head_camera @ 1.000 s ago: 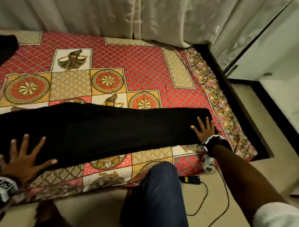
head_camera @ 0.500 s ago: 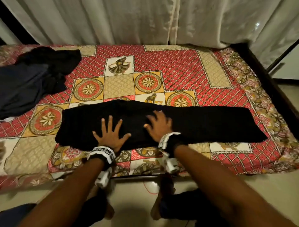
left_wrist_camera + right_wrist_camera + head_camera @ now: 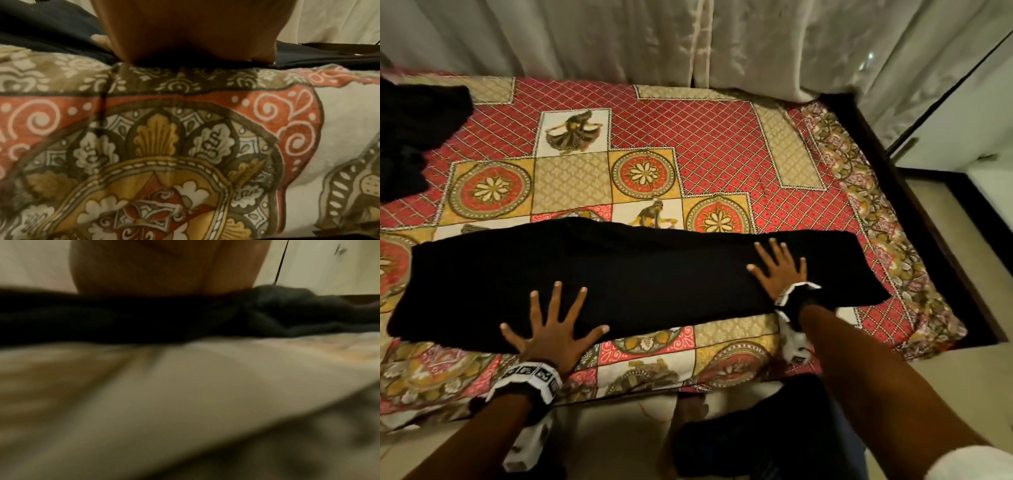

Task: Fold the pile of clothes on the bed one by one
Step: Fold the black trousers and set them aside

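Head view is showing us a long black garment (image 3: 637,274), already doubled into a narrow strip, lying flat on the patterned red and gold bedspread (image 3: 688,144) near the bed's front edge. Its long axis is running left to right across our body, parallel to that edge. We are pressing our left hand (image 3: 551,329) on the near edge of the strip, toward its left half, with the fingers (image 3: 556,294) spread straight and flat on the cloth, grasping nothing. Our right hand (image 3: 780,274) is lying further along, toward the right end, its fingers (image 3: 774,250) also splayed and released, palm down on the fabric. The two hands are sitting well apart, so we are judging this as smoothing the strip flat before the next fold.

That fold, we think, is turning on the long axis: one end has to travel across to the other. The right end is lying just beyond our right hand, so that hand is nearer to it; the left end is stretching somewhat further out past our left hand. The left wrist view is showing only the heel of the hand on the dark cloth, and the right wrist view is blurred.

A heap of dark unfolded clothes (image 3: 414,137) is waiting at the far left of the bed, well apart from the strip.
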